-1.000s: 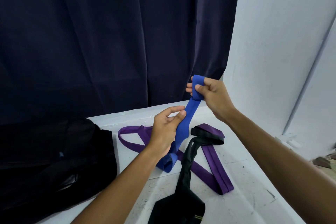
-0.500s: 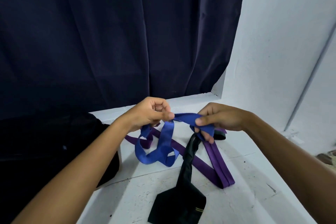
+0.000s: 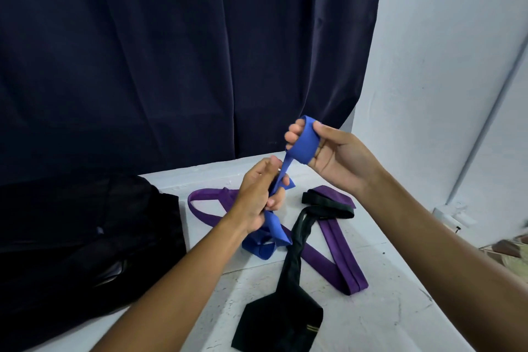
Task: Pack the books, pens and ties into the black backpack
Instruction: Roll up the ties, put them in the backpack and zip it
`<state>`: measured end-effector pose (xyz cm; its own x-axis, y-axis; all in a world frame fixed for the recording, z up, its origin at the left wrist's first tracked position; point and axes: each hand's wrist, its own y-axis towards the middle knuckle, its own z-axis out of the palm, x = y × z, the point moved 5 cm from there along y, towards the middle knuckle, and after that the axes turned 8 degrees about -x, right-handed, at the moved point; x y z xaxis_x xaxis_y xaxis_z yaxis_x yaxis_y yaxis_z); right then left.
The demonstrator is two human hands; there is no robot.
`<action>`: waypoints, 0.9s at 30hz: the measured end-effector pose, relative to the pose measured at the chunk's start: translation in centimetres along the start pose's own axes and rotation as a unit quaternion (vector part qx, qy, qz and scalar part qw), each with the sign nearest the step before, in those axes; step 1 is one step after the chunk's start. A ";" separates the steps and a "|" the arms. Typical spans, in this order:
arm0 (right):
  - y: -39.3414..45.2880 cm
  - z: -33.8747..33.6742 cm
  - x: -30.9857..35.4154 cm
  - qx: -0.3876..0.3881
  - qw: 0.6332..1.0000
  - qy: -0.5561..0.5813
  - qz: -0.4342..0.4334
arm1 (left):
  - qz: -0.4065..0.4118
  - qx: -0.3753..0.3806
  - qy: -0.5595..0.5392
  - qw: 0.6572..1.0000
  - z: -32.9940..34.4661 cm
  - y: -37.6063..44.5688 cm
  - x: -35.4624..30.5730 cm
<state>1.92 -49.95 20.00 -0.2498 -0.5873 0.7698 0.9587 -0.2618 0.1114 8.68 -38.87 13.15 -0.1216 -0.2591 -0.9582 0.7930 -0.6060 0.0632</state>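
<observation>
Dark curtain [image 3: 171, 51] behind, white wall [image 3: 443, 66] to the right, and I'm winding the blue tie [image 3: 303, 138] above the white desk [image 3: 371, 308]. My right hand [image 3: 328, 157] has the band looped around its fingers [image 3: 291, 134], which curl to keep the coil. My left hand [image 3: 258, 197] grips the strip below, feeding it up; the loose tail [image 3: 271, 240] drops to the desk. To do this well, I reckon: keep the strip flat and taut and lay each wrap over the last. Count: three ties, the blue one in hand, one purple tie [image 3: 331, 266] and one black tie [image 3: 285, 323] crossed on the desk. One black backpack [image 3: 85, 237] lies at the left. No books or pens visible.
</observation>
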 end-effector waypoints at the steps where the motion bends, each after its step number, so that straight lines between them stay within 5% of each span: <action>1: 0.2 0.0 0.1 -0.010 1.000 -0.003 -0.007 | -0.002 0.013 0.018 1.000 0.2 -0.1 0.2; 21: 1.4 -1.7 0.3 -0.088 0.973 -0.205 -0.053 | -0.030 -0.034 0.074 0.996 -0.6 -1.1 2.2; 27: 1.5 -3.6 -0.4 -0.054 0.906 -0.417 -0.043 | -0.108 0.021 0.012 0.994 -0.7 -1.7 1.6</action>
<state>3.01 -52.87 17.55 -0.0900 0.2104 0.9735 0.9103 -0.3792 0.1661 7.60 -37.73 11.30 -0.2719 -0.1010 -0.9570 0.7236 -0.6771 -0.1341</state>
